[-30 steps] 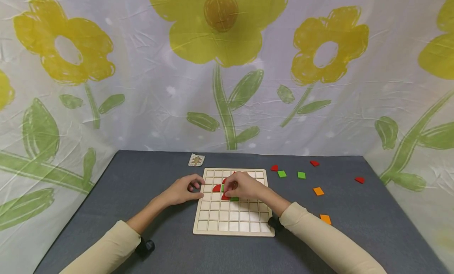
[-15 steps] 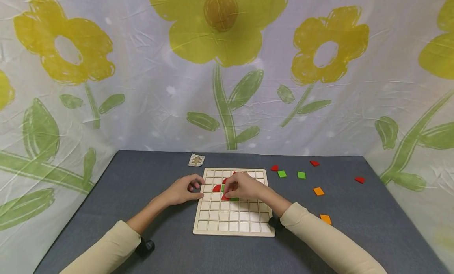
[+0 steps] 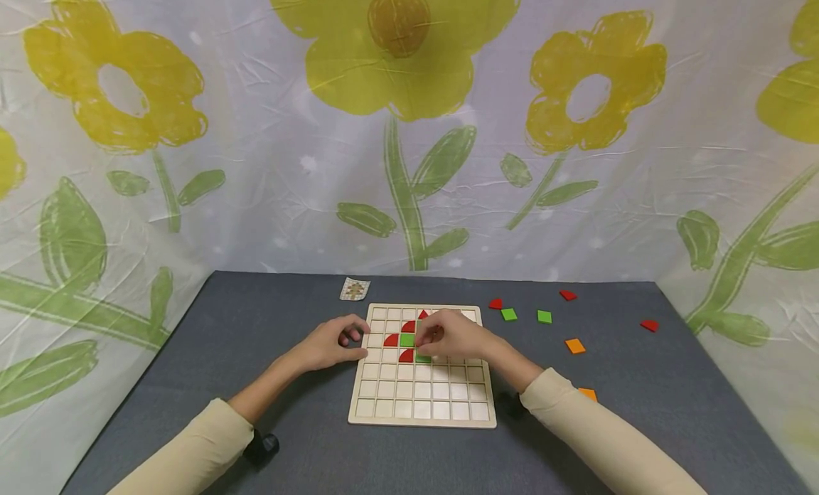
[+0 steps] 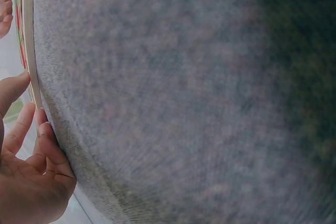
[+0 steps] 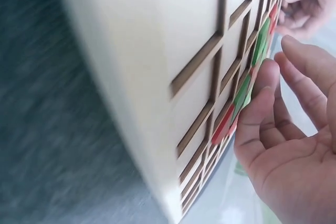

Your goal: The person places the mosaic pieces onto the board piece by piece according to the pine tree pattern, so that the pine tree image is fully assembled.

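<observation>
A pale wooden grid board (image 3: 386,372) lies on the dark table. In its cells sit red quarter-round tiles (image 3: 391,341), a green square tile (image 3: 407,340) and a red pointed tile (image 3: 423,315). My left hand (image 3: 329,344) touches the board's left edge with thumb and fingertips; the left wrist view shows its fingers (image 4: 17,132) at that edge. My right hand (image 3: 454,335) is over the board's upper right part, hiding some cells. In the right wrist view its bent fingers (image 5: 251,124) are beside green (image 5: 261,42) and red tiles, with no tile visible between thumb and fingers.
A small patterned card (image 3: 355,289) lies behind the board. To the right are loose red (image 3: 567,295), green (image 3: 544,316) and orange (image 3: 575,346) tiles. A flower-printed cloth (image 3: 269,196) hangs around the table.
My right hand has shifted slightly right, uncovering the green square and more of the red quarter-round tiles. The left hand stays put.
</observation>
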Motion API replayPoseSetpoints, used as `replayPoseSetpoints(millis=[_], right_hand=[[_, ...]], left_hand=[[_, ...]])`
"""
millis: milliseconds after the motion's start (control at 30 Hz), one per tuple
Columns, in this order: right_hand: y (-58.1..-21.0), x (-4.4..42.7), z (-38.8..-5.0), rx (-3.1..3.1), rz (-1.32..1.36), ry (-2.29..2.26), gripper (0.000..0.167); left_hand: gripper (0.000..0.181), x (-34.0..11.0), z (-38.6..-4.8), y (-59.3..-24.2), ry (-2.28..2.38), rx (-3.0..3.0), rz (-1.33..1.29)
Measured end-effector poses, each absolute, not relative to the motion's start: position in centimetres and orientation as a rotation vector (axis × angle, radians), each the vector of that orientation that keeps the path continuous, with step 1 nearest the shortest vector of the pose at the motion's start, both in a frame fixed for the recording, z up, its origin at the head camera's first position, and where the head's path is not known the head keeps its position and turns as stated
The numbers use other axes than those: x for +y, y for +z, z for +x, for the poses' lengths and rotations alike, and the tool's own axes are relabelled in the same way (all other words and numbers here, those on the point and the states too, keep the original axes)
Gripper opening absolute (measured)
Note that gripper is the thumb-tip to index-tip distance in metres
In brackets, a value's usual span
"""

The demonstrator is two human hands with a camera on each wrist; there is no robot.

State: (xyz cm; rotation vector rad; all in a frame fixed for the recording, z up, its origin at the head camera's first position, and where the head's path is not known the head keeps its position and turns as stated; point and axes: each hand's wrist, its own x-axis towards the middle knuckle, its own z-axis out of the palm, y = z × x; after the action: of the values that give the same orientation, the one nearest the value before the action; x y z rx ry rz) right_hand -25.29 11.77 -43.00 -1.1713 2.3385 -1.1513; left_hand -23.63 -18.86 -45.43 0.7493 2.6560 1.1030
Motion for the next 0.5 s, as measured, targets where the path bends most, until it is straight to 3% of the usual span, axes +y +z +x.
replayPoseSetpoints(millis=[500], right_hand=[[-43.0,18.3,-26.6,2.428,-1.155,-1.24,0.009]], left_hand=[[0.035,-18.9,-23.7,-45.6,1.104,2.655,0.749]])
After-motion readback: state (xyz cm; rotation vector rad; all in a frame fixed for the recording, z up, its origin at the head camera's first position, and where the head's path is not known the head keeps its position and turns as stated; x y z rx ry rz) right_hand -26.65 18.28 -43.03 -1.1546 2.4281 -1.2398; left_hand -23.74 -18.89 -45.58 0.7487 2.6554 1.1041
